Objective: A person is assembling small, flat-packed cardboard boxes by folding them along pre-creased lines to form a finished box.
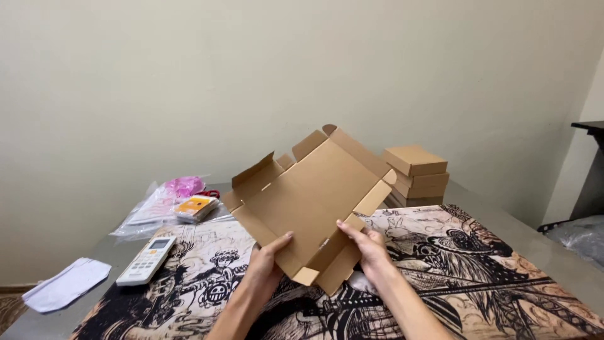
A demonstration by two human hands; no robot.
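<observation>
Flat cardboard box blank point(308, 198) held tilted above the surface point(522, 236) | left hand point(267, 258) pinches its lower edge, thumb on top | right hand point(368, 249) grips the lower-right flap | stack of closed boxes point(416, 176) behind the blank | remote control point(146, 260) left of the blank

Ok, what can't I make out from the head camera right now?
- Left hand and right hand: fingers behind the unfolded cardboard box are hidden by it.
- Stack of folded boxes: left side covered by that box.
- Items in the plastic bags: too small to identify.
- Dark object: cut off by the right edge.
</observation>
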